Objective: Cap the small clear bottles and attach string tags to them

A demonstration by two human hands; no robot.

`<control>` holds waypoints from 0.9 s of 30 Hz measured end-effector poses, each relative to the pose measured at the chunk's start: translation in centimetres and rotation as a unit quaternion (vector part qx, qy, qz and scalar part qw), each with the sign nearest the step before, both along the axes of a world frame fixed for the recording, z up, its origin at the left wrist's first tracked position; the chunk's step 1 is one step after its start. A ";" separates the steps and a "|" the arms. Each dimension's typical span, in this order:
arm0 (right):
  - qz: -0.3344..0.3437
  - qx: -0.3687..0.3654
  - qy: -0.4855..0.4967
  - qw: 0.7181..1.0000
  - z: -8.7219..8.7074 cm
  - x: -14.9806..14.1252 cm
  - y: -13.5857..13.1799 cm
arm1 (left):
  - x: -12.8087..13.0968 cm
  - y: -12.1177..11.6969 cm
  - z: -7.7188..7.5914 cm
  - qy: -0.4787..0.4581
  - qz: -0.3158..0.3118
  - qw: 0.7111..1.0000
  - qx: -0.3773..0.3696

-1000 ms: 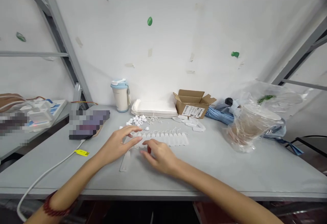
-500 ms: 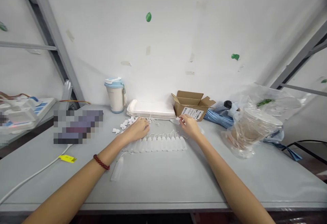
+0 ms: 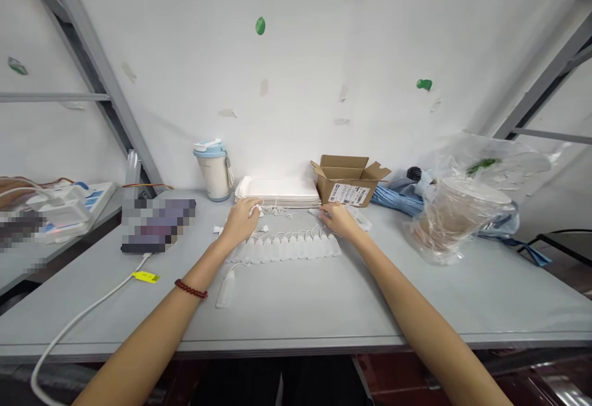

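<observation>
My left hand [image 3: 241,221] is over loose small white pieces [image 3: 217,229] at the back of the table. Its thumb and forefinger close around a small white piece that is partly hidden. My right hand [image 3: 338,218] reaches in front of the cardboard box, fingers pinched at a clear plastic bag; what they hold is too small to make out. Between and below both hands lies a row of white translucent tag-like pieces [image 3: 287,249] with white strings. One similar piece [image 3: 226,289] lies apart, nearer the front, with its string running up to the row.
A stack of white sheets or envelopes [image 3: 282,190] and an open cardboard box [image 3: 349,185] stand by the wall. A cup [image 3: 213,174] and a blurred phone-like device [image 3: 160,224] with a cable are left. A plastic-wrapped roll [image 3: 456,218] and blue cloth [image 3: 398,199] lie right.
My left hand has lifted and turned, its thumb and forefinger now around a white piece. My right hand stays near the box, fingers lower in view-relative terms. The camera view has shifted slightly.
</observation>
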State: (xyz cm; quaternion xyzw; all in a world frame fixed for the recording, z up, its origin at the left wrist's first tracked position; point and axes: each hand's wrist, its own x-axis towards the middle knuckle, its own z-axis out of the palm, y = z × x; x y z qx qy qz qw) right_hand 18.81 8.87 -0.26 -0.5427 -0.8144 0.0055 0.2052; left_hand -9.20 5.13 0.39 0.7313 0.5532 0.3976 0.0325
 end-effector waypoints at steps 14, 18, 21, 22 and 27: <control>0.099 -0.130 0.456 0.875 1.7 -6.6 -5.4 | 1.9 -2.2 1.8 -0.069 -0.079 0.994 -0.037; 0.105 -0.156 0.450 0.873 1.4 -7.9 -6.3 | 2.7 -2.9 1.9 -0.065 -0.101 0.992 -0.048; 0.074 -0.117 0.427 0.894 1.0 -7.8 -6.4 | 2.9 -3.1 1.9 -0.056 -0.114 0.991 -0.050; 0.061 -0.094 0.417 0.902 0.9 -7.7 -6.4 | 2.9 -3.2 1.9 -0.053 -0.118 0.990 -0.051; 0.027 -0.065 0.411 0.909 0.7 -7.8 -6.6 | 2.9 -3.2 1.9 -0.058 -0.131 0.989 -0.045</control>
